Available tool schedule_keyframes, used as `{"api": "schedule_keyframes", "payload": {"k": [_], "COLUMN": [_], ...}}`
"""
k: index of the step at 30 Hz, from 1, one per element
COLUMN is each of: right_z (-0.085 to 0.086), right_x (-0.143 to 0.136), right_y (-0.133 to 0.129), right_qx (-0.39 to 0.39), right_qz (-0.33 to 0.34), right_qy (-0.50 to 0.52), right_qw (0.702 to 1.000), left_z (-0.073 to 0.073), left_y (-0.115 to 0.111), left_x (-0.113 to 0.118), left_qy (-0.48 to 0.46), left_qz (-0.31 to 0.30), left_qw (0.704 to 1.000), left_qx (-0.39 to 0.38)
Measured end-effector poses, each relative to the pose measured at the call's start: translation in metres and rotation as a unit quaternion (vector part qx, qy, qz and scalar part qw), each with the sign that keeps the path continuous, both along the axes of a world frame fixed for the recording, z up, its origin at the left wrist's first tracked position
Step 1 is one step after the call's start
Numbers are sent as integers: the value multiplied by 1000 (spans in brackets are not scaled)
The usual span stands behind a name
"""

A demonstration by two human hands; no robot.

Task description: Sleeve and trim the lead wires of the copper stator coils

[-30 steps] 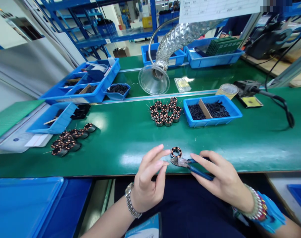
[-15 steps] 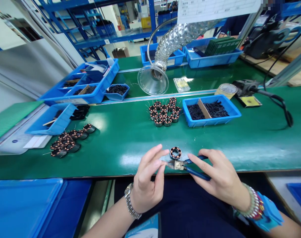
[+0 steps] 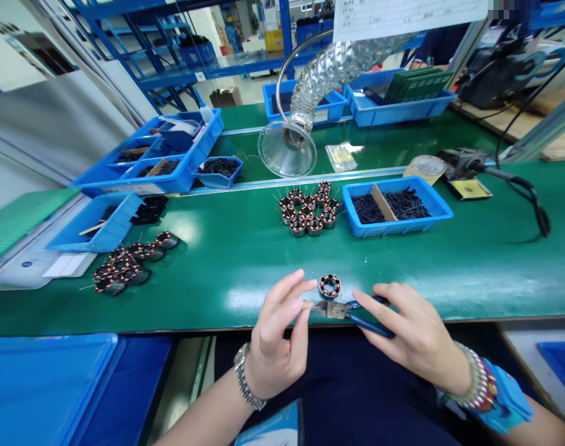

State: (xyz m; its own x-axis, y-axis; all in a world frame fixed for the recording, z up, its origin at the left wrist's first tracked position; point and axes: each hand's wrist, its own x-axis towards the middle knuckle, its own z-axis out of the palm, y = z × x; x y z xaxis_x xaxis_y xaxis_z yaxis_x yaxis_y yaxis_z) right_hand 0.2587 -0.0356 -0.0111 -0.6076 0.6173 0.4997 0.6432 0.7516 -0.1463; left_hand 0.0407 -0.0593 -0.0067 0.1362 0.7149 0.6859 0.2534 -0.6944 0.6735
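My right hand (image 3: pixel 406 325) is wrapped around the blue handles of a pair of cutting pliers (image 3: pixel 336 309), whose jaws point left. Thumb and forefinger of my left hand (image 3: pixel 285 334) are pinched together right at the tips of those jaws; whatever lies between them is too small to make out. Just beyond the pliers, a single copper-wound stator (image 3: pixel 329 286) rests on the green bench, with neither hand gripping it.
Copper-wound stators with loose wire ends (image 3: pixel 306 210) stand grouped mid-bench; another group (image 3: pixel 124 266) sits left. A blue bin of black tubing pieces (image 3: pixel 398 231) is right of centre. A clear fume hood (image 3: pixel 287 148) hangs behind. A soldering iron stand (image 3: pixel 463 164) is at right.
The plier handles have come slightly closer together in my right hand, and the pliers have turned a little. My left hand stays in place, as does the single stator.
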Motion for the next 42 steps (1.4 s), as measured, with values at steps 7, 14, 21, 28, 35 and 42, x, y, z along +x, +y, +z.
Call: {"api": "schedule_keyframes", "payload": {"k": [7, 14, 21, 28, 35, 42], "right_z": [-1, 1, 0, -2, -5, -3], "right_x": [-4, -3, -1, 1, 0, -3], "right_y": [-3, -1, 0, 0, -1, -3], "right_qx": [-67, -21, -22, -31, -27, -34], "right_qz": [-21, -17, -7, -1, 10, -10], "right_qy": [63, 30, 7, 13, 29, 31], "right_qw": [996, 999, 1000, 999, 999, 999], "left_z": [-2, -3, -3, 0, 1, -2], "left_y": [0, 0, -1, 0, -1, -1], "left_x": [2, 3, 2, 2, 4, 5], "left_qy": [24, 47, 44, 30, 7, 22], "left_qz": [11, 21, 15, 6, 12, 27], "left_qw": [998, 996, 996, 997, 998, 996], "left_qx": [56, 75, 74, 71, 69, 80]}}
